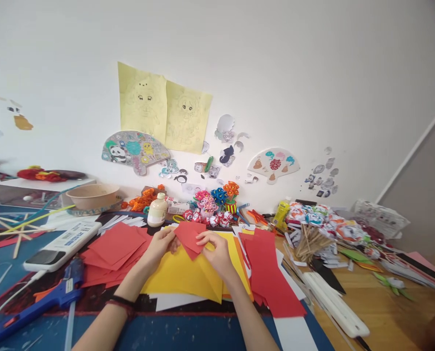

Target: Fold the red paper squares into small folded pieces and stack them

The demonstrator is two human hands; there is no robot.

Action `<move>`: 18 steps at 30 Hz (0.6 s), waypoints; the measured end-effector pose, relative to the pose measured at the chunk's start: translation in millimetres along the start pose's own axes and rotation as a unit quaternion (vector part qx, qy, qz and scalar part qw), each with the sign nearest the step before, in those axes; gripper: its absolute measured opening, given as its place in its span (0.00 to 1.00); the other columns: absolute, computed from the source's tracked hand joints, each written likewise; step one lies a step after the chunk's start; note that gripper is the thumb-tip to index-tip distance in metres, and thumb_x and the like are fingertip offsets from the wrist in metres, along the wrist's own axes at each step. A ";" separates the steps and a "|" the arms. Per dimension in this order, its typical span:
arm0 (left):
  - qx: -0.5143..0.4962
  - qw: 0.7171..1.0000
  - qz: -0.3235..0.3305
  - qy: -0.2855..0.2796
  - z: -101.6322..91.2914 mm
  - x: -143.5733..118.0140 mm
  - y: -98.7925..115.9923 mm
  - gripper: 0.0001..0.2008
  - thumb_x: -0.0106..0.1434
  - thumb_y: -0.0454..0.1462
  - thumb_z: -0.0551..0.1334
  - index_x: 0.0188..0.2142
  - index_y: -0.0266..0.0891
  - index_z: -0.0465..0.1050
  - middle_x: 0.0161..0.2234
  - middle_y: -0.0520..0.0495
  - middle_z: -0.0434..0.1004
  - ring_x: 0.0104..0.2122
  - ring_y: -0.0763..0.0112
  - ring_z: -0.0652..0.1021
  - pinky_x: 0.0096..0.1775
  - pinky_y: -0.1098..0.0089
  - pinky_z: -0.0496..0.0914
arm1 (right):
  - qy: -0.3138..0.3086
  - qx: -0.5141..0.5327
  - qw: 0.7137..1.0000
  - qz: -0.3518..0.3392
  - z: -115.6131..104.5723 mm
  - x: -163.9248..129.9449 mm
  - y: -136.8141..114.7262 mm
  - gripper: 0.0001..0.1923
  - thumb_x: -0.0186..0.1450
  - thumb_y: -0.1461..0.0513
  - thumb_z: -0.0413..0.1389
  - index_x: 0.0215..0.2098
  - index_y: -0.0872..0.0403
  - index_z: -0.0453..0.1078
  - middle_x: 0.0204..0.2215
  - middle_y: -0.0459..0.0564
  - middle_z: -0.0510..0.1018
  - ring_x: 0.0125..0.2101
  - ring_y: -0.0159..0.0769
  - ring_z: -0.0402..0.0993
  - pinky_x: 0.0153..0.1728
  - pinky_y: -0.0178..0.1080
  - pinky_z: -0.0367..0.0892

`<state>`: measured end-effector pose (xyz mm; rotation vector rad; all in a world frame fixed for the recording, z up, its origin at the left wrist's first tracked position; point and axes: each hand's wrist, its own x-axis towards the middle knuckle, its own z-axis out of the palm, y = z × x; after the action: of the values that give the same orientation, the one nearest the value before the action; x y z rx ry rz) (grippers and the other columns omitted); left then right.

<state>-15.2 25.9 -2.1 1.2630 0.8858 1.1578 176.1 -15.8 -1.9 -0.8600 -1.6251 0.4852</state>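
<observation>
Between my two hands is a small folded piece of red paper (191,237), held up over yellow paper sheets (184,275). My left hand (165,243) pinches its left edge, thumb and fingers closed on it. On the other side my right hand (214,247) grips the right edge with its fingertips. A pile of red paper squares (117,246) lies left of my left wrist. Longer red paper sheets (270,273) lie to the right of my right hand, partly over white and orange paper.
A blue glue gun (52,297) and a white power strip (66,243) lie at left. Behind the papers stand a cream bottle (157,210) and pipe-cleaner flowers (217,197). Bundled wooden sticks (310,243) and another white strip (336,302) are at right. A beige bowl (93,196) sits back left.
</observation>
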 end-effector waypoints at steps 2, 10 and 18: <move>-0.030 0.999 0.006 0.016 0.9 -2.5 3.6 0.19 0.52 0.51 0.63 0.28 0.36 0.66 0.19 0.55 0.69 0.16 0.80 0.65 0.21 0.77 0.59 | -0.005 -0.003 1.000 0.007 -0.8 0.0 0.6 0.08 0.54 0.70 0.55 0.25 0.53 0.74 0.35 0.52 0.79 0.40 0.40 0.75 0.46 0.42 0.67; -0.046 0.999 0.025 0.016 4.0 -7.6 6.0 0.19 0.53 0.50 0.63 0.25 0.36 0.63 0.20 0.53 0.70 0.16 0.81 0.65 0.22 0.77 0.58 | -0.033 0.041 0.998 0.040 2.4 -1.8 2.2 0.12 0.54 0.71 0.52 0.29 0.53 0.77 0.40 0.53 0.79 0.44 0.41 0.74 0.43 0.41 0.71; 0.022 0.998 0.015 0.055 3.2 -1.2 0.8 0.24 0.57 0.56 0.55 0.26 0.37 0.65 0.17 0.50 0.70 0.14 0.76 0.66 0.18 0.75 0.59 | -0.005 0.048 0.998 0.039 -0.3 -0.8 6.0 0.11 0.53 0.70 0.53 0.25 0.52 0.76 0.37 0.52 0.80 0.43 0.41 0.75 0.48 0.43 0.67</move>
<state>-12.5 23.9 -1.0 1.2621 0.9814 1.2477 178.1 -12.5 -6.6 -0.8524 -1.5687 0.6184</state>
